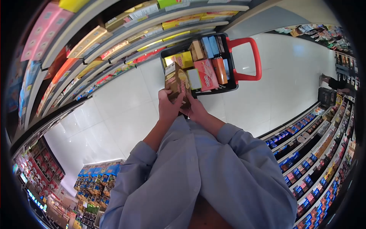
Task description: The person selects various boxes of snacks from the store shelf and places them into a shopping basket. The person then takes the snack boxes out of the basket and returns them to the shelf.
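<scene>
A brown box (176,81) with a picture on its front is held between my two hands, tilted over the near left corner of a dark basket. My left hand (168,104) grips its left side and lower part, fingers bent round it. On the lower right side, my right hand (195,108) holds the same box, with some fingers hidden behind it. Inside the basket (198,92) are a pink-red box (205,74), a yellow box (183,59), an orange-brown box (220,71), a tan box (196,50) and blue boxes (207,48).
A red handle (258,59) sticks out from the basket's right side. Shelves of boxed goods (87,42) run along the upper left, more shelves (305,164) at the lower right. Part of another person (335,83) shows at the far right. Blue packets (101,170) stand stacked lower left.
</scene>
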Tool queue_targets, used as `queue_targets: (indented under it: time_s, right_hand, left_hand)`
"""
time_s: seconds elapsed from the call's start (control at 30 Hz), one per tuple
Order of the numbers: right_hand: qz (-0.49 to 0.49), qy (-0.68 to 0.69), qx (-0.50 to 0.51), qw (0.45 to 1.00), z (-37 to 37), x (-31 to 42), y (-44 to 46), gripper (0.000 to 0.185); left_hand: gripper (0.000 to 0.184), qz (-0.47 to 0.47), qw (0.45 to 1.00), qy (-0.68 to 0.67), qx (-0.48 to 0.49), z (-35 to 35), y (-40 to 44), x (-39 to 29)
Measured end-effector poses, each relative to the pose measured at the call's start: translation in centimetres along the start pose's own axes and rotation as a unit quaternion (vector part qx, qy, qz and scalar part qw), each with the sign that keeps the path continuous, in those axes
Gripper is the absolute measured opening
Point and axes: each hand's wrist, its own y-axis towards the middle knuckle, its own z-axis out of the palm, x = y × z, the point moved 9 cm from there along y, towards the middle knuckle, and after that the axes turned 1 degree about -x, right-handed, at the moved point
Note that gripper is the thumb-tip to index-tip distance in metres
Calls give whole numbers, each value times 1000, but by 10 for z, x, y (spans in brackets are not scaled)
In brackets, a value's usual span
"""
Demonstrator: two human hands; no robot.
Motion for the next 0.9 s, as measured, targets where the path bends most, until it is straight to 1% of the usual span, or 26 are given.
queue_targets:
  time_s: [0.07, 0.1, 0.13, 0.2, 0.23, 0.3, 0.33, 0.37, 0.4, 0.43, 0.47, 0.5, 0.53, 0.6, 0.63, 0.73, 0.77, 0.87, 0.9]
  right_hand:
    - [-30, -29, 10, 999, 12, 15, -9, 45]
    - [-76, -57, 9, 995, 27, 34, -28, 51]
    - [-109, -85, -13, 990, 34, 47, -39, 53]
    - [-173, -135, -59, 974, 44, 72, -59, 59]
    - [-211, -156, -41, 964, 53, 85, -73, 65]
    - [-291, -225, -26, 930, 73, 110, -112, 63]
    - [-330, -255, -18, 909, 83, 120, -133, 62]
    - [-356, -263, 19, 897, 90, 128, -148, 59]
    - [-394, -293, 54, 870, 96, 136, -162, 58]
    - [-431, -321, 89, 839, 102, 143, -175, 58]
    - [-466, -347, 121, 805, 105, 150, -189, 58]
    - [-461, -425, 131, 768, 112, 155, -209, 59]
    - [-479, -414, 153, 758, 113, 160, -222, 59]
    - [-512, -397, 195, 737, 111, 170, -247, 60]
    - [-513, -396, 209, 733, 110, 175, -257, 64]
    - [-444, -300, 258, 804, 96, 187, -277, 69]
    - [-434, -317, 275, 797, 91, 189, -281, 74]
    - [-423, -354, 292, 781, 70, 205, -304, 76]
    - [-429, -360, 287, 777, 65, 212, -317, 77]
  left_hand:
    - [43, -13, 994, -106, -22, -14, 8, 6]
    - [42, -18, 986, -160, -33, -21, 14, 6]
    - [39, -35, 973, -225, -29, -31, 17, -7]
    - [40, -75, 955, -286, -5, -46, 21, -29]
    - [41, -77, 957, -278, -4, -54, 21, -39]
    - [46, -80, 962, -261, -4, -69, 18, -58]
    - [51, -78, 955, -287, 9, -75, 14, -71]
    - [56, -76, 947, -311, 23, -81, 8, -83]
    - [61, -74, 939, -333, 38, -85, 2, -94]
    - [64, -84, 911, -383, 128, -79, -4, -105]
    - [60, -85, 900, -399, 153, -80, -10, -113]
    - [57, -106, 895, -402, 162, -80, -18, -116]
    - [54, -127, 888, -407, 170, -78, -27, -119]
    - [51, -115, 847, -485, 185, -72, -39, -136]
    - [49, -109, 823, -523, 194, -67, -44, -146]
    - [50, -112, 760, -609, 195, -43, -56, -177]
    - [54, -112, 752, -618, 201, -34, -61, -187]
    - [58, -116, 687, -681, 225, -11, -76, -222]
    - [58, -104, 682, -685, 234, -4, -80, -233]
